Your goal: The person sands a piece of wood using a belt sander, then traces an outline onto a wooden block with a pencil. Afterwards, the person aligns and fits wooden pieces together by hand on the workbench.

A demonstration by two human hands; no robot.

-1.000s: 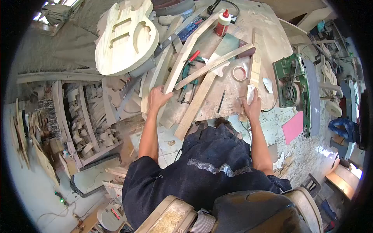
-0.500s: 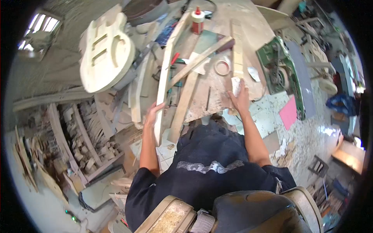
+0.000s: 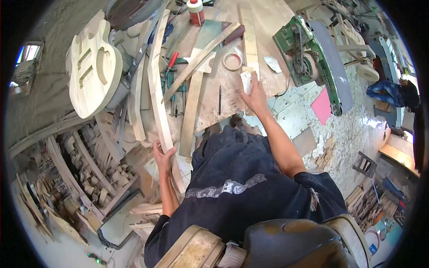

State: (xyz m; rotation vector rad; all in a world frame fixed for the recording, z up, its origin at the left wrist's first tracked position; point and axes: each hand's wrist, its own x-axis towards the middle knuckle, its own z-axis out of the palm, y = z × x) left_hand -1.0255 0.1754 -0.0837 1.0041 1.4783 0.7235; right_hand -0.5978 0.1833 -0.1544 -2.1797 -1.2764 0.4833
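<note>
Wooden strip [image 3: 157, 85] nearer shirt [image 3: 250, 207], contact unclear

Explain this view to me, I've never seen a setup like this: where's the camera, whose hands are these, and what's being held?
There's no robot here. The picture comes from one camera worn on a person's head, looking forward and down, so the dark shirt below is the wearer's own. The lens bends things towards the edges.

The left hand holds a long pale wooden strip. The right hand is at a small whitish piece, perhaps folded paper, at the near end of another strip.

On the workbench are a red-labelled bottle, a tape-like ring and more wood. A guitar-shaped body sits to the left; a green machine stands to the right.
</note>
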